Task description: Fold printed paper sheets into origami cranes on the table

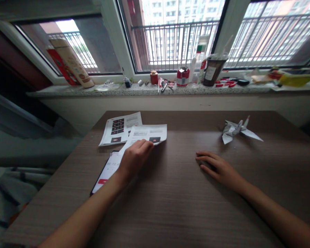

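My left hand is closed on the near edge of a printed sheet of paper, which tilts up a little off the table. Behind it and to the left, a second printed sheet with dark pictures lies flat. Partly under my left wrist and the held sheet is a phone with a lit white screen. My right hand rests on the tabletop, fingers stretched and slightly apart, holding nothing. Beyond it, at the right, stands a folded paper crane with printed wings.
The brown table reaches to the wall below the window. On the stone sill stand a can, a clear bottle, a dark drink cup, a small red jar and a tall printed cylinder.
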A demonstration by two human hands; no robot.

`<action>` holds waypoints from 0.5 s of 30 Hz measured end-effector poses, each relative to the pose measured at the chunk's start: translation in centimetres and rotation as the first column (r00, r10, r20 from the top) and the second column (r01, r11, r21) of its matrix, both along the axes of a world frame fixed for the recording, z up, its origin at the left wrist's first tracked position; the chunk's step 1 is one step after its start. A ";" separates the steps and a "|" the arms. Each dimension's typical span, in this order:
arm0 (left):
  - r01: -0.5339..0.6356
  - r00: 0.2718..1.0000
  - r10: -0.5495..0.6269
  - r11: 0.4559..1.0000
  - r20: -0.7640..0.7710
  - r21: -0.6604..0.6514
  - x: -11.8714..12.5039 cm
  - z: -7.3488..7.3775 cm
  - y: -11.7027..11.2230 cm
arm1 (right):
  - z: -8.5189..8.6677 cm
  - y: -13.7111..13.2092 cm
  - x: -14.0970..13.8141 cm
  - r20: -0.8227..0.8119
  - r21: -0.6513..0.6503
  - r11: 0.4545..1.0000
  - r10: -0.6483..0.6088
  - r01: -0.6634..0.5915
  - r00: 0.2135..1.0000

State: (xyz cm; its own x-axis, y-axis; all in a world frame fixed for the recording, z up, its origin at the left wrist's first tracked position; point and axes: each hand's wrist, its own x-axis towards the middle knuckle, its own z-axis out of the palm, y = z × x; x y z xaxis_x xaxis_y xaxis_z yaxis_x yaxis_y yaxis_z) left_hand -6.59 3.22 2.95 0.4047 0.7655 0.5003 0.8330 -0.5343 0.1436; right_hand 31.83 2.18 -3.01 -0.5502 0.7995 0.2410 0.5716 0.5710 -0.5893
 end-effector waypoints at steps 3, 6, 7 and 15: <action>0.116 0.993 -0.117 0.990 -0.014 -0.083 2.2 -0.4 -1.7 | 0.1 0.1 0.1 -0.035 -0.002 0.999 -0.033 0.033 0.999; 0.228 0.972 -0.234 0.957 -0.014 -0.178 4.1 -1.4 -2.9 | 0.0 0.2 0.2 -0.083 0.002 0.996 -0.093 0.093 0.992; 0.274 0.960 -0.279 0.942 0.003 -0.196 4.7 -1.8 -3.2 | 0.1 0.2 0.2 -0.097 0.008 0.994 -0.107 0.109 0.990; 0.494 0.868 -0.477 0.793 0.140 -0.357 6.7 -3.8 -4.0 | 1.7 -0.6 -0.7 -0.042 0.158 0.982 -0.094 0.100 0.995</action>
State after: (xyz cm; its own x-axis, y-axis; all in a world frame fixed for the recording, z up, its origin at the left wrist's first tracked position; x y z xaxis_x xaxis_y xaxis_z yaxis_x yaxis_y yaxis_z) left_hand 0.12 -0.81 -0.87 0.7588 0.6035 0.2450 0.4676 -0.7666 0.4401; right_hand 31.15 1.57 -1.32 -0.4611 0.7983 0.3874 0.6099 0.6022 -0.5152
